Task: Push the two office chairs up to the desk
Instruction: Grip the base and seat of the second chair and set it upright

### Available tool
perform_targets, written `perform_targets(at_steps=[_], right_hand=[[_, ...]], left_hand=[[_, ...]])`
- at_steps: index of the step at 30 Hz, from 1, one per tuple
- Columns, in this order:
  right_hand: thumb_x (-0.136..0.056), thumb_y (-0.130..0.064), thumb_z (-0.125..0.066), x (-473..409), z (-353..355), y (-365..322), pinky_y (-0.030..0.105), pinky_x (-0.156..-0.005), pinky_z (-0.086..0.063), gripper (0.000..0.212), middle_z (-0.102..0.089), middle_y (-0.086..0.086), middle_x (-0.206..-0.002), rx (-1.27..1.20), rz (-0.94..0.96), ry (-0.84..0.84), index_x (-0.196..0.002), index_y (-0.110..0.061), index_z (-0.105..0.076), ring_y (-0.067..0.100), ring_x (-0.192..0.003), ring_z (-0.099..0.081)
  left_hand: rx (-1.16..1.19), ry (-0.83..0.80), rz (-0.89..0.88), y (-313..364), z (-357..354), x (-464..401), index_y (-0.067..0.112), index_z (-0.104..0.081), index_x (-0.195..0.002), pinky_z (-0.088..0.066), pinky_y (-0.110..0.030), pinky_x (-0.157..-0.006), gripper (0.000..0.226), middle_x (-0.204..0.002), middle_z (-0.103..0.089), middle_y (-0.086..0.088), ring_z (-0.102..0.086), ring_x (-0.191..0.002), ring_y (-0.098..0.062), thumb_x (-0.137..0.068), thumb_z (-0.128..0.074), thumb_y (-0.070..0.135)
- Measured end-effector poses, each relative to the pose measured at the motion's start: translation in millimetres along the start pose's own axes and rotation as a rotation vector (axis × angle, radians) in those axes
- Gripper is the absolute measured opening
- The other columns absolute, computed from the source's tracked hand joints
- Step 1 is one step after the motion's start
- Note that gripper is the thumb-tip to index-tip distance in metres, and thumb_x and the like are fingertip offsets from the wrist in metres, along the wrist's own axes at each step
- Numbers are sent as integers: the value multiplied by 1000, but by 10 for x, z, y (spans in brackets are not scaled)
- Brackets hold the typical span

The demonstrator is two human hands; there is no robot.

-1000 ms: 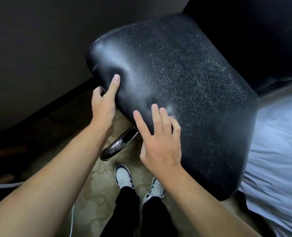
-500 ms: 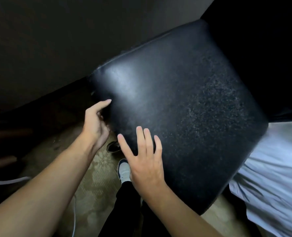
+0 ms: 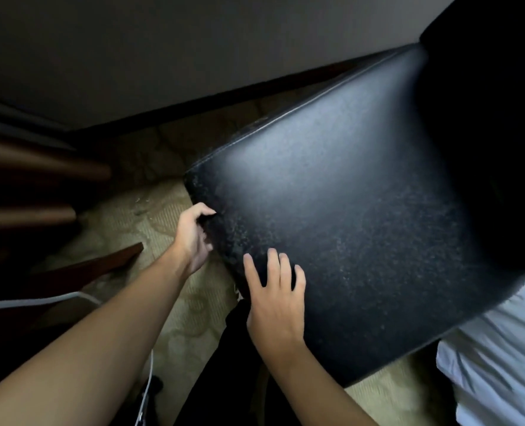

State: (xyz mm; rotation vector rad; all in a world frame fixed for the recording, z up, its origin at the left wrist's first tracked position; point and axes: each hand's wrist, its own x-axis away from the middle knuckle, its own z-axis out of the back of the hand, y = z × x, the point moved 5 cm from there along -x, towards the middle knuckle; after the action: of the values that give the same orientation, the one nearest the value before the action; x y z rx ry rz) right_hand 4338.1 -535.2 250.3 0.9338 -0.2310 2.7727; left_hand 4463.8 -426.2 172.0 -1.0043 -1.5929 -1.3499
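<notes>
Left hand (image 3: 193,238) grips chair back (image 3: 347,241) edge (right hand (image 3: 275,302) flat).

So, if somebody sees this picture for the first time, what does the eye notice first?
First the big black chair back, filling the centre and right. Then the two hands at its lower left edge: the left hand grips the side, the right hand lies flat on it. White bedding shows bottom right.

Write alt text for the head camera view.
Two bare hands push a black chair back: the left hand curls round its side edge, the right hand lies flat against it. Beige carpet lies below, white bedding at right.
</notes>
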Motion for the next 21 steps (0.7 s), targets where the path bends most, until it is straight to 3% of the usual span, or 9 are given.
perform_targets(at_steps=[3, 5, 6, 8, 11, 15, 18, 21], right_hand=[[-56, -30, -84, 5, 54, 15, 56, -105, -40, 94, -46, 22, -145, -38, 11, -6, -142, -21, -47, 39, -134, -44], [-72, -32, -72, 11, 70, 21, 57, -113, -25, 89, -24, 23, -157, 3, 50, -47, -150, -22, -29, 40, -145, -22], [-80, -33, -64, 21, 51, 33, 57, -116, -16, 86, -11, 22, -160, 17, 74, -82, -153, -22, -18, 39, -148, -9], [-87, -33, -54, 31, 106, 77, 56, -117, -7, 80, 0, 19, -161, 8, 92, -103, -153, -21, -10, 37, -148, 3], [-88, -28, -51, 58, 341, 156, 52, -116, -18, 66, -21, 18, -155, -87, 72, -29, -149, -19, -26, 36, -145, -13], [-86, -22, -54, 265, 676, 397, 37, -100, -39, 44, -54, 4, -128, -434, 19, 182, -130, -19, -56, 24, -120, -46], [-86, -20, -59, 469, 778, 734, 25, -91, -47, 28, -65, -8, -105, -992, -172, 57, -112, -27, -66, 12, -101, -59], [-88, -13, -61, 752, 982, 1060, 30, -84, -54, 22, -72, -3, -95, -1455, -292, -72, -102, -27, -70, 16, -91, -68]], left_hand=[[-75, 39, -30, 36, -21, 56, 20, -59, -82, -40, -28, -62, 10, -67, -65, 10, -54, -71, -11, -85, -50, 21], [-225, 92, -99, 73, -20, 90, 20, -61, -113, -46, -32, -78, 27, -109, -69, 5, -60, -98, -14, -88, -53, 24], [-354, 152, -149, 95, 9, 146, 23, -52, -134, -45, -35, -92, 46, -131, -58, 3, -55, -114, -17, -88, -56, 29], [-594, 259, -282, 133, 33, 334, 30, -35, -149, -36, -33, -104, 67, -145, -42, 3, -46, -123, -13, -87, -60, 37], [-551, 254, -419, 173, -83, 690, 30, -41, -146, -36, -29, -97, 56, -139, -44, 6, -46, -115, -5, -93, -57, 35], [-149, 2, -193, 40, -363, 1131, 18, -53, -136, -47, -41, -94, 41, -134, -59, -8, -59, -117, -26, -100, -41, 34], [-113, -180, -86, -112, -662, 1571, 15, -58, -131, -46, -43, -96, 50, -129, -65, -9, -62, -117, -29, -98, -35, 45], [-31, -226, -117, -229, -971, 2076, 16, -60, -129, -45, -45, -98, 54, -124, -68, -8, -64, -115, -28, -93, -37, 50]])
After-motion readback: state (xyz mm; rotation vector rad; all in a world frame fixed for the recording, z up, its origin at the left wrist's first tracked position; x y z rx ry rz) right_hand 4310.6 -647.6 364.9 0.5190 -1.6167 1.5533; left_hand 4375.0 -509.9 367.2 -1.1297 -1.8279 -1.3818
